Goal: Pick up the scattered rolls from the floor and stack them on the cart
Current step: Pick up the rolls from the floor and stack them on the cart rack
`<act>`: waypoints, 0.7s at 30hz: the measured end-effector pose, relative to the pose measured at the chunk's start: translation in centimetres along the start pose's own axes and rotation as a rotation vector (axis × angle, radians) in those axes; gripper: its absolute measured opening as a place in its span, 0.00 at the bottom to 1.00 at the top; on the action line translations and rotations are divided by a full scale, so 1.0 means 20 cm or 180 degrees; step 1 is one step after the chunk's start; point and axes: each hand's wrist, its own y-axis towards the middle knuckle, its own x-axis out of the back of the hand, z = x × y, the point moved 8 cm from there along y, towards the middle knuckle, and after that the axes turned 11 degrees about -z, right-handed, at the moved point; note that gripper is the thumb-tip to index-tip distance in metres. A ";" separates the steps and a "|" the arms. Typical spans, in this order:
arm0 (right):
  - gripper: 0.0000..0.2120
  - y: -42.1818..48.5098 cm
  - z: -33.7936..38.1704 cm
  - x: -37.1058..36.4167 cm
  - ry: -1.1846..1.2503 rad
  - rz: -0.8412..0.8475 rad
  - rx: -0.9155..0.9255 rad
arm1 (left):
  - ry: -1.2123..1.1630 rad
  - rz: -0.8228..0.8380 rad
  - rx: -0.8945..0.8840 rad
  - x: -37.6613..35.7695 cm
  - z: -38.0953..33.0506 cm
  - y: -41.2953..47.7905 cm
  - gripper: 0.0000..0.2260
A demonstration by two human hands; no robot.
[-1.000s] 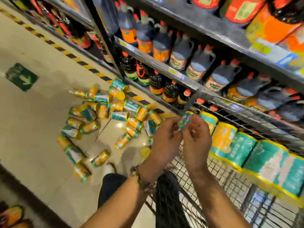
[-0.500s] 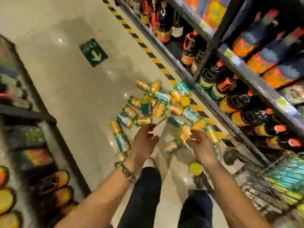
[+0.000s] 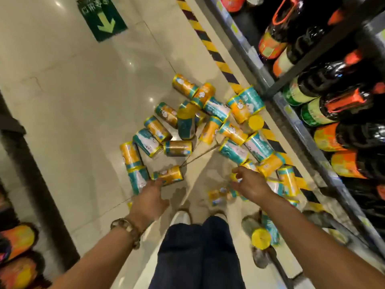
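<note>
Two empty hands (image 3: 149, 202) (image 3: 251, 185) over scattered rolls (image 3: 216, 108)

Rolls (image 3: 187, 130) scattered on floor (image 3: 83, 90), left of shelf (image 3: 270, 97), beyond hands (image 3: 150, 202).

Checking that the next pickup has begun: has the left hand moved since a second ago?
Yes. The left hand has come down toward the scattered rolls on the floor; its fingertips are now at the nearest roll.

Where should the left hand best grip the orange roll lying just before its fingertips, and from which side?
Probably round the middle of the roll, from above: it lies on its side, crosswise to the left hand, its curved wall free.
</note>
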 end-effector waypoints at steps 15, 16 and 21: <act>0.38 1.29 -0.43 -0.40 -0.1579 -0.0889 0.0428 | 0.1326 -0.1219 -0.1094 -0.64 -0.09 1.36 0.32; 0.39 1.32 -0.43 -0.42 -0.1675 -0.1024 0.0504 | 0.1415 -0.1219 -0.1040 -0.66 -0.09 1.42 0.35; 0.39 1.36 -0.47 -0.45 -0.1672 -0.1541 0.0769 | 0.1581 -0.1230 -0.1098 -0.67 -0.08 1.48 0.34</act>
